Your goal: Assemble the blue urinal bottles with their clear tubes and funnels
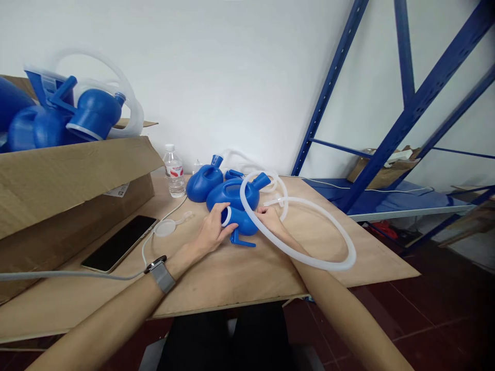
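Observation:
A small blue container (245,222) with a white-rimmed mouth and a blue handle lies between my hands, near the table's middle. My left hand (213,228) grips its mouth end, thumb and fingers on either side of the rim. At the other end, my right hand (269,217) has its fingers closed at the container's far side, partly behind a translucent white hose (346,260). The hose loops over the container and my right forearm. Right behind stands a blue jug (232,196), and another blue jug (204,183) is at its left.
On the wooden table (266,273) are a phone (120,243), a cable, a clear round lid (165,228) and a water bottle (175,172). A cardboard box (73,165) of blue containers stands left. Blue shelving (410,116) rises at the right.

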Action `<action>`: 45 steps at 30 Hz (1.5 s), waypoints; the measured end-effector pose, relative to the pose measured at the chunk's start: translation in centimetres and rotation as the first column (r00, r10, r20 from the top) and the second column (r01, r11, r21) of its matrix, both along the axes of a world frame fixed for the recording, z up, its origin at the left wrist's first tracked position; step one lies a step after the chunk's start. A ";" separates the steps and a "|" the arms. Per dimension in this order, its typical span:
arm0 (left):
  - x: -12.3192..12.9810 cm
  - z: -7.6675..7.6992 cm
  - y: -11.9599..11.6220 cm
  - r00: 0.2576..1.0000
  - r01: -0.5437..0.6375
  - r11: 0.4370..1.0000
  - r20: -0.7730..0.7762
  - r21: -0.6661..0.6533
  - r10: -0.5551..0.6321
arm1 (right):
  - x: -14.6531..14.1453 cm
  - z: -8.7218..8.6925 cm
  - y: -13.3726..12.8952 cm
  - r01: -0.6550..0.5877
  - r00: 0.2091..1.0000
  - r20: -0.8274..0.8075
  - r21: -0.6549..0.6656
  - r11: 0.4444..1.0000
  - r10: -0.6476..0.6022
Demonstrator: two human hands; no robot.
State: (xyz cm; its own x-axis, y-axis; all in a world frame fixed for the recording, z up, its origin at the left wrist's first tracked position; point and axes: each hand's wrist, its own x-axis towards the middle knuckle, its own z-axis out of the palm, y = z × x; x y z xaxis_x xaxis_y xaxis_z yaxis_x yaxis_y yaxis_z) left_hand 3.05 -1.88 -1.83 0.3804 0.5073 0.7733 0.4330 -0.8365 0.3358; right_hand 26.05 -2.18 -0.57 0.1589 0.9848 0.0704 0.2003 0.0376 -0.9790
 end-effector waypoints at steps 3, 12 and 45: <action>0.0 0.1 0.0 1.000 0.010 1.000 -0.003 0.025 -0.010 | 0.0 0.2 0.1 0.018 1.000 -0.001 0.029 0.999 -0.018; 0.9 0.2 -0.1 0.996 -0.014 0.998 0.083 -0.064 0.019 | 0.8 -1.4 1.8 0.031 0.995 0.091 0.126 0.992 -0.042; 1.2 1.5 0.3 0.924 -0.108 0.734 0.205 -0.670 0.323 | 1.0 -0.1 0.5 -0.197 0.789 0.585 0.530 0.825 -0.187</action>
State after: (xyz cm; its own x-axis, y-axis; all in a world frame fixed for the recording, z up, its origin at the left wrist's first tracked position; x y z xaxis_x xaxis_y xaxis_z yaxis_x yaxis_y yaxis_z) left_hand 4.23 -1.54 -0.29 0.0130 0.9570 0.2898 0.3677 -0.2741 0.8886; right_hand 27.08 -1.68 -0.71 -0.1098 0.7450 0.6579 0.7199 0.5160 -0.4642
